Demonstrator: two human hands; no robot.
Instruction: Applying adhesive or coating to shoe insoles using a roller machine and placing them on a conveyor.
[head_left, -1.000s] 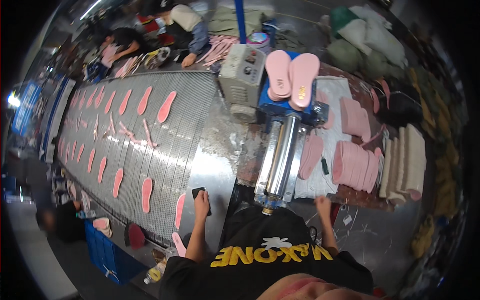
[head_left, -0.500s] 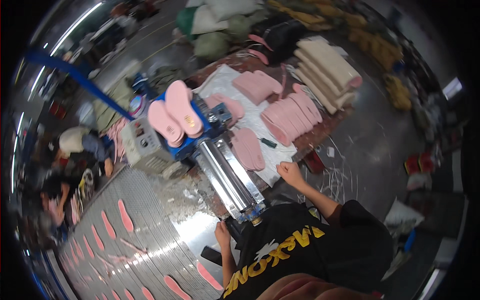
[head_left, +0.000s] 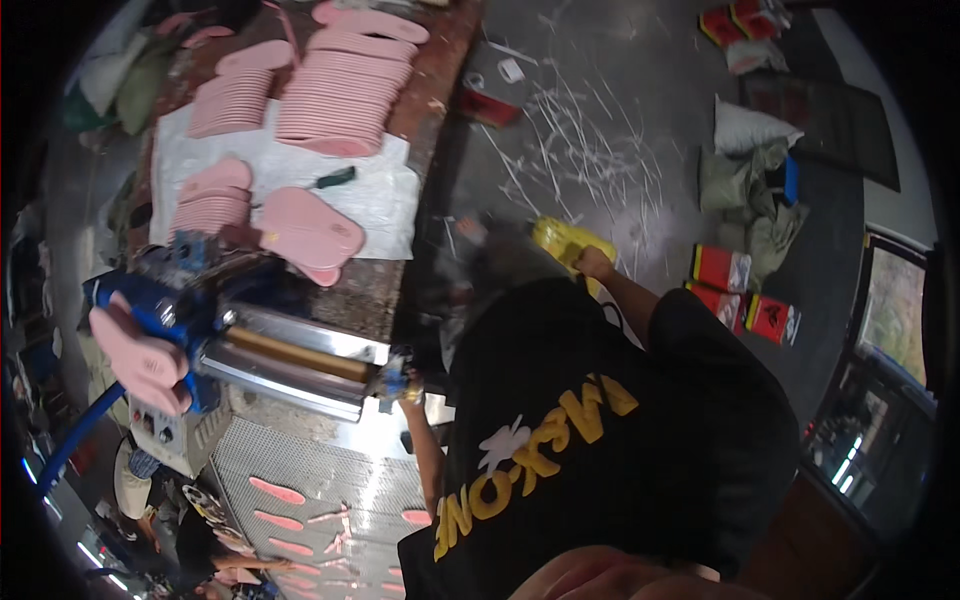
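Note:
My right hand (head_left: 593, 262) is out to the right, its fingers closed at the edge of a bright yellow object (head_left: 562, 240) too blurred to name. My left hand (head_left: 412, 408) is at the near end of a steel roller machine (head_left: 290, 365), beside its end fitting; the fingers are mostly hidden. Pink insoles (head_left: 145, 360) rest on the machine's blue part at the left. Behind the rollers, a loose pile of pink insoles (head_left: 312, 228) lies on a white sheet (head_left: 400, 190), with a small dark green tool (head_left: 336, 178) next to it.
Long rows of stacked pink insoles (head_left: 345, 90) stand on the worktable. A mesh conveyor (head_left: 250, 450) carries single pink pieces at lower left, where other people (head_left: 200, 545) sit. White strips (head_left: 590, 130) litter the floor; red packages (head_left: 720, 268) and sacks (head_left: 750, 128) lie right.
My view has swung to the right. My right hand has moved from beside the table's white sheet to the yellow object. My left hand stays by the roller machine's end.

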